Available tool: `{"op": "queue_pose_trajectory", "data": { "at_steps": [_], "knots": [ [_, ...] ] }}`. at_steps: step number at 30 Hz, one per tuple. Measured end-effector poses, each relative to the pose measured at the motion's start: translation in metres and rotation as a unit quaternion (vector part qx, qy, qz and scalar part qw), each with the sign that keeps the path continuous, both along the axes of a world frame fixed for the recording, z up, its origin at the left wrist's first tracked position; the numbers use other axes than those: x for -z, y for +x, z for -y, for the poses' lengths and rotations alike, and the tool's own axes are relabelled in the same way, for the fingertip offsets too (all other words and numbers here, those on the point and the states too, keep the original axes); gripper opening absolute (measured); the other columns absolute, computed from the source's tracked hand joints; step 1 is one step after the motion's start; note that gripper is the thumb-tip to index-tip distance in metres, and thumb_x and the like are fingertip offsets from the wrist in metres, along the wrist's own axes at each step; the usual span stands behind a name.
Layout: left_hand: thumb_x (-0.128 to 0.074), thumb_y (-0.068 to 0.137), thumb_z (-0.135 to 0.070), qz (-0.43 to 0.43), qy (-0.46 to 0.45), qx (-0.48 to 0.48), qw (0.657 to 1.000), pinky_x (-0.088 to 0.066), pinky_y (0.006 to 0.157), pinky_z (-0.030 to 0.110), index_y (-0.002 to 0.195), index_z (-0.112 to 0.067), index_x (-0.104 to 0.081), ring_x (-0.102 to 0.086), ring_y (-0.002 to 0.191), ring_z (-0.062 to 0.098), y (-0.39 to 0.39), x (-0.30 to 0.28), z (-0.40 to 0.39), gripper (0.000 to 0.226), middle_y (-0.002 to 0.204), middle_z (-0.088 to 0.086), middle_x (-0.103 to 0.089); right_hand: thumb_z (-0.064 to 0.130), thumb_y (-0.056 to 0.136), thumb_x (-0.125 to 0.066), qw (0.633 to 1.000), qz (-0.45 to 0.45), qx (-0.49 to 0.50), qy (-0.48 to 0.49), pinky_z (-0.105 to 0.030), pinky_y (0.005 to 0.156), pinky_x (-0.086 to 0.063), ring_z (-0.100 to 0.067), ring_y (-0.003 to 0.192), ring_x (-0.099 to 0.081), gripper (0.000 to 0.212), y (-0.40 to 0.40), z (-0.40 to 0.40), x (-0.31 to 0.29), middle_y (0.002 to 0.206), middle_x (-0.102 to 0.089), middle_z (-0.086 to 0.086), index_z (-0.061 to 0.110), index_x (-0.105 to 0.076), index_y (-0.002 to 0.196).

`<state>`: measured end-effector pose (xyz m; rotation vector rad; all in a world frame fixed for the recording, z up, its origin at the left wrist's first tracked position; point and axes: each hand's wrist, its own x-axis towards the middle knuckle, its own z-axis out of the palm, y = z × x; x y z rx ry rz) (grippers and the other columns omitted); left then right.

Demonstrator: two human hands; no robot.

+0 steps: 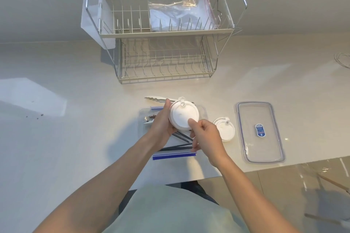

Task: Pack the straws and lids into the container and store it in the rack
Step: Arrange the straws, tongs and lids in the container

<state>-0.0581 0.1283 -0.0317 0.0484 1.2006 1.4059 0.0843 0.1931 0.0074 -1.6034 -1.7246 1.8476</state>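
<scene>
Head view: I see my left hand gripping stacked white lids; right hand fingers pinch their near rim, straws beneath.

White counter, rack, container lid, white lids, tongs

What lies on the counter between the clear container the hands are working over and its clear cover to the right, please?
In the head view, a white round lid lies there alone, between the container and the clear cover.

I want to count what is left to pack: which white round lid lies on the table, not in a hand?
The lid beside the clear container cover; both hands hold the other.
</scene>
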Motion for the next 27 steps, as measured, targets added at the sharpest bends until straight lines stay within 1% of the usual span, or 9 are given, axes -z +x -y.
{"op": "queue_pose_trajectory", "data": {
  "at_steps": [2, 5, 8, 10, 13, 15, 20, 24, 27],
  "knots": [
    [-0.033, 0.105, -0.059, -0.009, 0.011, 0.011, 1.000, -0.038, 0.113, 0.061, 0.138, -0.016, -0.061, -0.055, 0.132, 0.041, 0.004, 0.001, -0.002, 0.062, 0.135, 0.018, -0.065, 0.042, 0.097, -0.061, 0.999, 0.032, -0.020, 0.022, -0.044, 0.056, -0.060, -0.022, 0.046, -0.057, 0.052, 0.005, -0.001, 0.003, 0.070, -0.062, -0.020, -0.010, -0.056, 0.093],
    [-0.041, 0.104, -0.055, -0.040, 0.024, 0.037, 0.998, -0.039, 0.109, 0.063, 0.137, -0.015, -0.062, -0.059, 0.127, 0.042, 0.010, 0.000, -0.006, 0.055, 0.135, 0.019, -0.064, 0.044, 0.097, -0.058, 0.997, 0.061, -0.040, 0.032, -0.050, 0.057, -0.062, -0.020, 0.047, -0.058, 0.052, 0.013, -0.004, 0.007, 0.081, -0.066, -0.026, -0.007, -0.062, 0.093],
    [-0.046, 0.105, -0.050, -0.061, 0.010, 0.041, 0.997, -0.046, 0.103, 0.061, 0.133, -0.014, -0.064, -0.065, 0.111, 0.032, 0.015, -0.003, -0.009, 0.050, 0.131, 0.021, -0.066, 0.049, 0.099, -0.054, 0.997, 0.063, -0.026, 0.037, -0.043, 0.052, -0.061, -0.019, 0.052, -0.058, 0.055, 0.022, -0.007, 0.009, 0.086, -0.067, -0.024, -0.005, -0.064, 0.092],
    [-0.044, 0.106, -0.048, -0.063, 0.007, 0.044, 0.997, -0.049, 0.098, 0.055, 0.132, -0.015, -0.065, -0.066, 0.108, 0.028, 0.019, -0.005, -0.012, 0.047, 0.128, 0.017, -0.069, 0.053, 0.099, -0.054, 0.997, 0.060, -0.010, 0.042, -0.041, 0.053, -0.061, -0.018, 0.054, -0.061, 0.053, 0.027, -0.009, 0.008, 0.088, -0.067, -0.020, 0.001, -0.064, 0.096],
    [-0.041, 0.107, -0.047, -0.052, 0.008, 0.053, 0.997, -0.049, 0.093, 0.047, 0.133, -0.015, -0.065, -0.065, 0.107, 0.026, 0.025, -0.008, -0.016, 0.048, 0.125, 0.016, -0.070, 0.046, 0.101, -0.057, 0.999, 0.005, 0.030, 0.013, -0.039, 0.056, -0.062, -0.015, 0.063, -0.065, 0.035, 0.033, -0.014, 0.008, 0.099, -0.066, -0.010, 0.013, -0.061, 0.113],
    [-0.040, 0.107, -0.047, -0.045, 0.014, 0.066, 0.997, -0.047, 0.092, 0.047, 0.135, -0.014, -0.064, -0.064, 0.107, 0.028, 0.029, -0.007, -0.018, 0.049, 0.129, 0.022, -0.067, 0.040, 0.102, -0.058, 0.996, -0.051, 0.061, -0.026, -0.036, 0.055, -0.060, -0.016, 0.065, -0.064, 0.033, 0.037, -0.018, 0.009, 0.099, -0.065, -0.006, 0.012, -0.062, 0.119],
    [-0.043, 0.106, -0.048, -0.035, 0.005, 0.082, 0.996, -0.047, 0.091, 0.049, 0.136, -0.012, -0.062, -0.063, 0.107, 0.031, 0.038, -0.004, -0.026, 0.051, 0.134, 0.026, -0.062, 0.027, 0.099, -0.066, 0.981, -0.115, 0.109, -0.111, -0.034, 0.053, -0.054, -0.018, 0.063, -0.058, 0.023, 0.054, -0.031, 0.013, 0.090, -0.062, -0.009, 0.006, -0.062, 0.107],
    [-0.047, 0.106, -0.044, -0.046, 0.003, 0.091, 0.995, -0.053, 0.080, 0.039, 0.134, -0.010, -0.062, -0.065, 0.103, 0.028, 0.051, -0.001, -0.037, 0.047, 0.129, 0.024, -0.066, 0.026, 0.097, -0.069, 0.977, -0.122, 0.115, -0.129, -0.038, 0.059, -0.057, -0.022, 0.068, -0.061, 0.020, 0.070, -0.042, 0.018, 0.091, -0.063, -0.010, 0.009, -0.062, 0.104],
    [-0.050, 0.104, -0.045, -0.059, -0.005, 0.098, 0.993, -0.056, 0.084, 0.042, 0.130, -0.011, -0.065, -0.067, 0.102, 0.026, 0.062, -0.001, -0.047, 0.045, 0.124, 0.019, -0.070, 0.025, 0.096, -0.070, 0.978, -0.124, 0.116, -0.120, -0.038, 0.061, -0.058, -0.021, 0.067, -0.061, 0.019, 0.082, -0.054, 0.017, 0.087, -0.062, -0.009, 0.008, -0.065, 0.103]
  ]
}}
